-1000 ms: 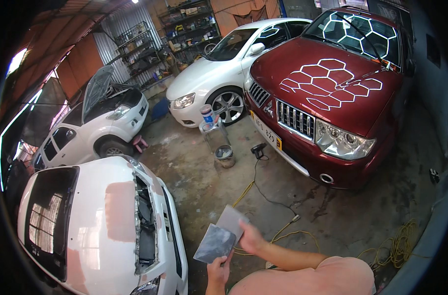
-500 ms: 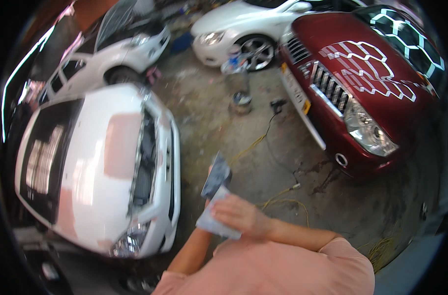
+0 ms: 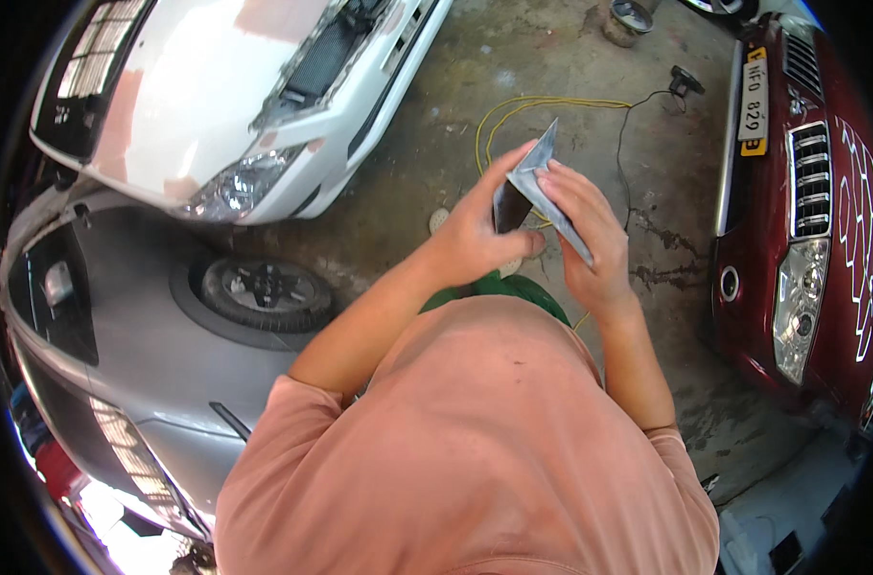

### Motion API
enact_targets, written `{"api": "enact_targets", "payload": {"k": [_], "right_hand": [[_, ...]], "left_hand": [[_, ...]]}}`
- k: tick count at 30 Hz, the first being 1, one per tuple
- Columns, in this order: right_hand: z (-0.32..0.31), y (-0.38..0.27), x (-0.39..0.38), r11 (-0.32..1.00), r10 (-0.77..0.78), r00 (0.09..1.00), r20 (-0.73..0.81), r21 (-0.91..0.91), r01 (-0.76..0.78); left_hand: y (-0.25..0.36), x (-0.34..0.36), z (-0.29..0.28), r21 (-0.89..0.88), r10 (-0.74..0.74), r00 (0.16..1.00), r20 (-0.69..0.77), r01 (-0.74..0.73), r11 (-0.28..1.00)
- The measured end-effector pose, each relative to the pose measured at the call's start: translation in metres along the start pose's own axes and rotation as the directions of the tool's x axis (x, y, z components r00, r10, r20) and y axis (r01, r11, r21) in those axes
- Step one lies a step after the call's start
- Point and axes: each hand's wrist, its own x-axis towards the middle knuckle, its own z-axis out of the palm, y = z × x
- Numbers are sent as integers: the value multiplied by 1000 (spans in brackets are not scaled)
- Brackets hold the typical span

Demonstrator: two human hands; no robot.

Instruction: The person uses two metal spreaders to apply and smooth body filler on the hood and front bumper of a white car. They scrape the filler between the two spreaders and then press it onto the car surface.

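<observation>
In front of my chest, both hands hold a stiff grey sheet [image 3: 551, 204] that looks like sandpaper, bent so a corner points up and away. A dark brown-black face [image 3: 511, 211] shows on the side toward my left hand. My left hand [image 3: 473, 230] grips the left side, its thumb below and fingers behind. My right hand [image 3: 594, 225] is closed on the right side, fingers laid over the grey face. Whether this is one folded sheet or two pieces I cannot tell.
A white car [image 3: 206, 86] with patches of filler stands front left, a grey car [image 3: 149, 287] nearer left, a dark red car [image 3: 844, 249] right. On the concrete floor lie a yellow cord [image 3: 513, 103], a corded black tool [image 3: 684, 80] and a round can [image 3: 628, 21].
My view has tilted down and nearer my body. Both hands have come up; the right hand has moved from across the sheet to its right side, and the sheet now stands bent between them.
</observation>
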Motion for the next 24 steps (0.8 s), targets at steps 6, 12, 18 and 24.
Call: {"api": "enact_targets", "payload": {"k": [6, 12, 18, 24], "right_hand": [[14, -54, 18, 975, -219, 955, 201, 1, 223], [32, -8, 6, 995, -49, 999, 14, -85, 50], [18, -31, 14, 970, -214, 973, 82, -103, 221], [2, -65, 4, 957, -269, 957, 108, -80, 278]], "left_hand": [[-94, 24, -35, -228, 53, 991, -121, -80, 970], [-13, -7, -11, -63, 67, 994, -87, -72, 995], [-32, 4, -7, -199, 104, 978, -179, -140, 970], [2, 8, -2, -541, -152, 973, -172, 36, 840]]}}
